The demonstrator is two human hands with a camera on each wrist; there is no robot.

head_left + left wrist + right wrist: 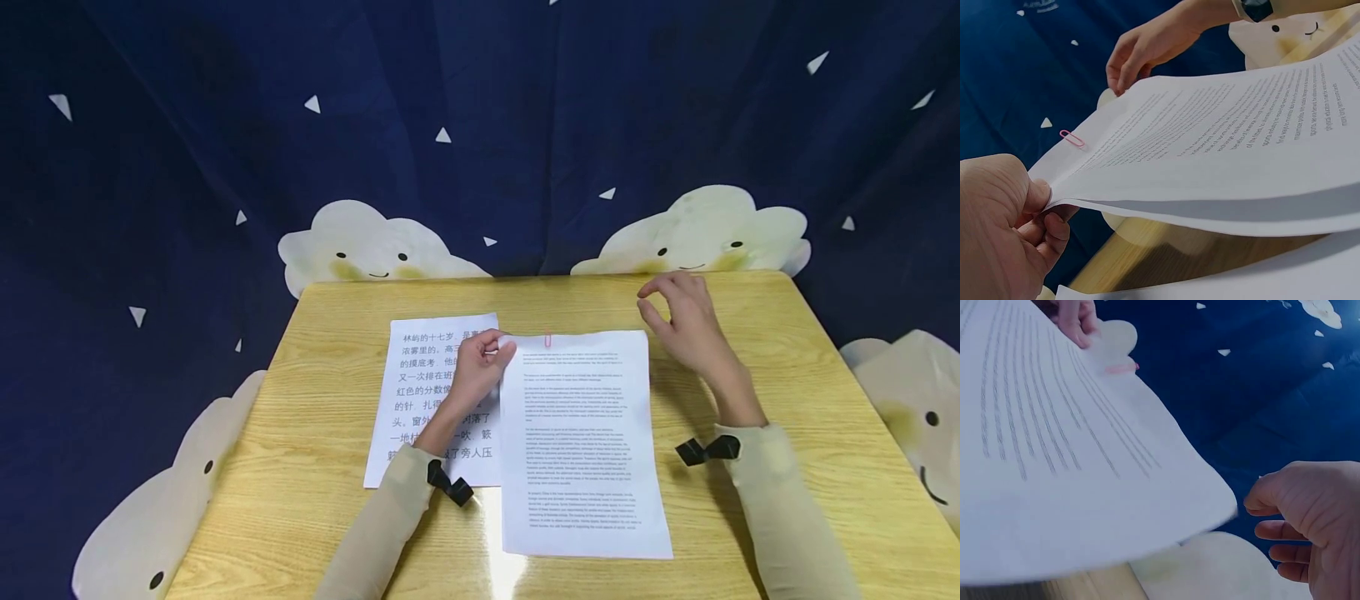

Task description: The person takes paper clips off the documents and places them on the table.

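My left hand [477, 368] pinches the top left corner of some printed sheets [585, 467], thumb above and fingers beneath. In the left wrist view the sheets [1210, 181] part a little along the near side, so more than one layer shows. A pink paper clip [547, 341] sits on their top edge, to the right of the left hand. Beyond the top right corner, my right hand [684, 323] is raised with bent fingers and a gap between thumb and forefinger. It holds nothing, and in the right wrist view it stands just off the paper's corner [1219, 500].
A sheet with large Chinese print [397, 417] lies on the wooden table [285, 433] to the left, partly covered by the left forearm and the printed sheets. Behind the table hangs a dark blue curtain [525, 167] with white triangles and cloud faces.
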